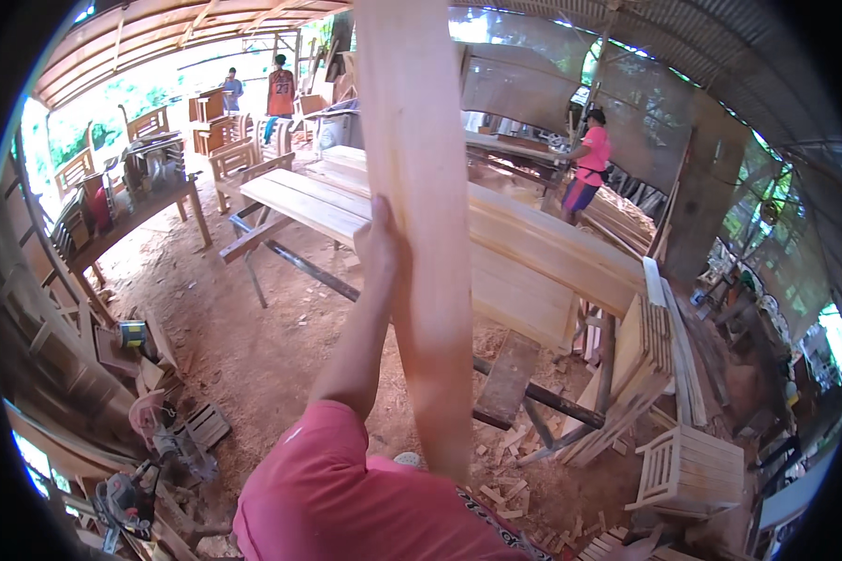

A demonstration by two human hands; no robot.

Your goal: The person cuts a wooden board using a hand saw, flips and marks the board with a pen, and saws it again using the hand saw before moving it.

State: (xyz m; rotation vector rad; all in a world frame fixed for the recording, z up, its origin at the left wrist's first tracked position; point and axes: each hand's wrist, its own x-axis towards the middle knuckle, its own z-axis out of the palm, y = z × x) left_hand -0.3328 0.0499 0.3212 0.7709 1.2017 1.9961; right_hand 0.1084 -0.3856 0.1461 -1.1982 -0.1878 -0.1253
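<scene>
A long pale wooden plank [421,140] stands nearly upright right in front of me, running from the top of the view down to my pink shirt. My left hand [378,251] grips its left edge about midway, the arm stretched forward; part of the fingers is hidden by the plank. At the lower right edge, a blurred skin-toned shape [638,547] may be my right hand, but its fingers cannot be made out. Behind the plank, several long boards [533,238] lie across a trestle stand [313,269].
A slatted wooden piece [692,470] and stacked boards [641,360] stand at the right. Power tools [126,505] lie at lower left, near a table [150,220] bearing chair parts. Offcuts and shavings litter the dirt floor [253,360]. A person in pink [591,159] works farther back.
</scene>
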